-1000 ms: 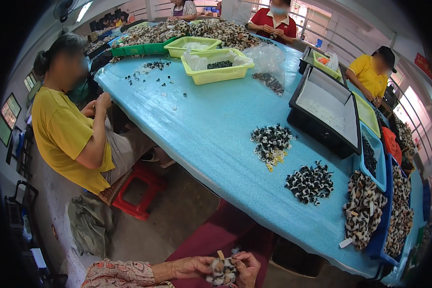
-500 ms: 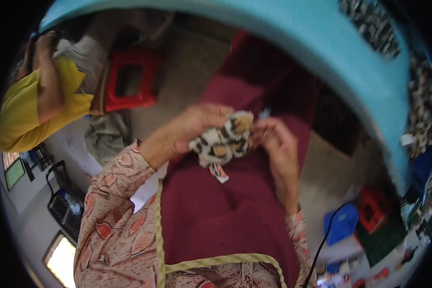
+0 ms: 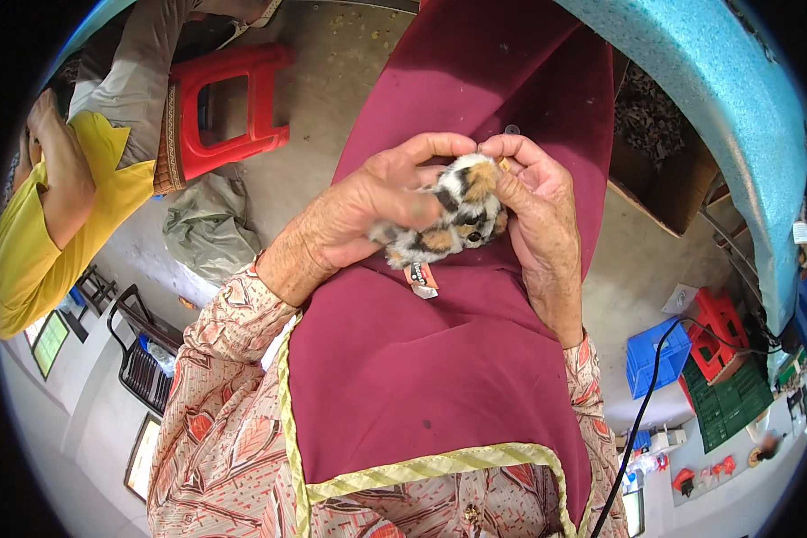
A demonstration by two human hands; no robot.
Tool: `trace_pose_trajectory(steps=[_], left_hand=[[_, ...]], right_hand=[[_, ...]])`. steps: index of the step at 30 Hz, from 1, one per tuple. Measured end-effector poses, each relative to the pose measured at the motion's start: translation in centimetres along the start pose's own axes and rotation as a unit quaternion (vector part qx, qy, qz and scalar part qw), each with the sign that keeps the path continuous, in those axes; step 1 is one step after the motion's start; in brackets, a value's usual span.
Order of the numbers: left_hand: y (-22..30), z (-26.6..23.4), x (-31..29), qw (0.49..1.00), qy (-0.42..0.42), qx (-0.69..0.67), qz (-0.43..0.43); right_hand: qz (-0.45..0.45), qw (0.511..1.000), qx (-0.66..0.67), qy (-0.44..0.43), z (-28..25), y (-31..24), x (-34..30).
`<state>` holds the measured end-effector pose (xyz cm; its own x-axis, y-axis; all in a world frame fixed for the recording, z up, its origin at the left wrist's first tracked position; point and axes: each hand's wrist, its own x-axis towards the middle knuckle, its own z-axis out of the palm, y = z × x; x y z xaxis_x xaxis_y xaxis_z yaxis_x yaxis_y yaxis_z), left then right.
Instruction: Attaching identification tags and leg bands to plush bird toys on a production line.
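Observation:
Over my lap, a small furry plush toy point(image 3: 457, 215) in white, black and orange patches is held between my hands. A shiny dark eye shows on its lower right side, and a small printed label hangs beneath it. My left hand point(image 3: 368, 202) grips the toy from the left, its thumb blurred across the fur and its index finger reaching over the top. On the other side, my right hand point(image 3: 542, 202) pinches the toy's upper right edge between thumb and fingers. A small yellowish bit shows at those fingertips; what it is, I cannot tell. Under everything lies my maroon apron point(image 3: 403, 359).
A blue table edge point(image 3: 699, 99) curves along the upper right, above a cardboard box point(image 3: 663, 193) of patterned pieces. At left, a person in a yellow shirt point(image 3: 72, 215) sits near a red stool point(image 3: 269, 94). Blue crate point(image 3: 650, 359) and black cable point(image 3: 652, 394) lie right.
The toy has turned and tilted, so its dark eye now shows. Both hands have risen slightly and their fingertips have come together at the toy's top. The view has shifted and sharpened.

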<state>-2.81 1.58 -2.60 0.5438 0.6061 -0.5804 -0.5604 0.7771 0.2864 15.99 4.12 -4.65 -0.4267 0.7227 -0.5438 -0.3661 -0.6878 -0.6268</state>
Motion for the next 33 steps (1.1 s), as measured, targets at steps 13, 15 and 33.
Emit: trace_pose_trajectory(steps=[13,15,33], left_hand=[[-0.5,0.4,0.7,0.994,0.062,-0.091,-0.003],[-0.9,0.1,0.8,0.993,0.061,-0.102,0.005],[-0.9,1.4,0.0,0.995,0.070,-0.058,0.044]], right_hand=[[0.025,0.998,0.056,0.008,-1.1,0.7,0.8],[0.018,0.998,0.057,0.012,-1.0,0.6,0.9],[-0.187,0.885,-0.426,0.019,0.3,-4.3,-1.6]])
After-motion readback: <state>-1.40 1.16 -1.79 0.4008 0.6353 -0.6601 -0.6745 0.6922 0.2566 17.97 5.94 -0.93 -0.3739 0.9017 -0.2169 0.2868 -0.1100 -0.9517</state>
